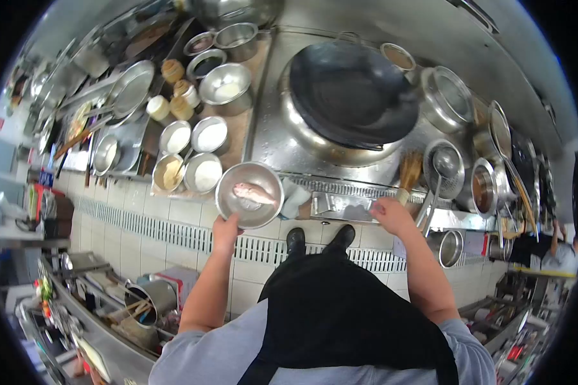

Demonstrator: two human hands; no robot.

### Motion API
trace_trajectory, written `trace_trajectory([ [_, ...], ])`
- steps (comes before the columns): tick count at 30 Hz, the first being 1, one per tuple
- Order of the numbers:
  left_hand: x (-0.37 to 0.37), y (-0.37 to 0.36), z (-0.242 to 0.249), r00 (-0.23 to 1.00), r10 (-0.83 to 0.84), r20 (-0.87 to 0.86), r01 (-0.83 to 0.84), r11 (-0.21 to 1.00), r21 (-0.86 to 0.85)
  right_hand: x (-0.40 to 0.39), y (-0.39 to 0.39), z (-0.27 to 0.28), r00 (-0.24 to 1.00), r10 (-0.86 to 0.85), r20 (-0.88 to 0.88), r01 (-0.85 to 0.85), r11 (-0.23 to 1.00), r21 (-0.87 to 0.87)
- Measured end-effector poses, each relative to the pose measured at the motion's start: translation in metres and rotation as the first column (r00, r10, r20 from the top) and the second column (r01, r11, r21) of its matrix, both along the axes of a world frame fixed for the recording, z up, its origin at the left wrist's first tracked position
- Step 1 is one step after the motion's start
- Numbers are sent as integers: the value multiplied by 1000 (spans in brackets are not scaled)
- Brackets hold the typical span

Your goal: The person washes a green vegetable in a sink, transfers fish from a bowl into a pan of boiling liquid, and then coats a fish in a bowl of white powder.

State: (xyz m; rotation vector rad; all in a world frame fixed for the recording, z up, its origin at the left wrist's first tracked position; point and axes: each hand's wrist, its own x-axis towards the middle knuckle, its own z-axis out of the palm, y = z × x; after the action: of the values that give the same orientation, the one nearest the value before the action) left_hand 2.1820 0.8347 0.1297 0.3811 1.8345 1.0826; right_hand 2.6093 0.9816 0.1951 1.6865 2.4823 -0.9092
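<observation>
My left hand (228,232) grips the near rim of a round steel bowl (229,210). A small pinkish-red whole fish (253,192) lies in the bowl. The bowl is held at the front edge of the counter, beside a grey cloth (294,197). My right hand (390,215) is over the front edge of the stove, its fingers loosely curled and somewhat apart, with nothing visible in them. It is near a bamboo wok brush (410,172) and a steel ladle (438,173). A large dark wok (350,90) sits on the burner ahead.
Several steel pots of white powder, one being a seasoning pot (207,173), stand left of the wok with squeeze bottles (173,70). Strainers, including a wire skimmer (446,96), and pots line the right. A floor drain grate (250,249) runs behind my feet. Another person (562,253) stands far right.
</observation>
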Motion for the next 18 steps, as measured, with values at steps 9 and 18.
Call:
trace_trajectory([
  [9, 12, -9, 44, 996, 76, -38, -62, 959, 277, 41, -52, 2, 997, -56, 44, 33, 914, 403],
  [18, 153, -8, 58, 961, -277, -8, 260, 891, 371, 127, -138, 16, 880, -330, -343, 297, 944, -146],
])
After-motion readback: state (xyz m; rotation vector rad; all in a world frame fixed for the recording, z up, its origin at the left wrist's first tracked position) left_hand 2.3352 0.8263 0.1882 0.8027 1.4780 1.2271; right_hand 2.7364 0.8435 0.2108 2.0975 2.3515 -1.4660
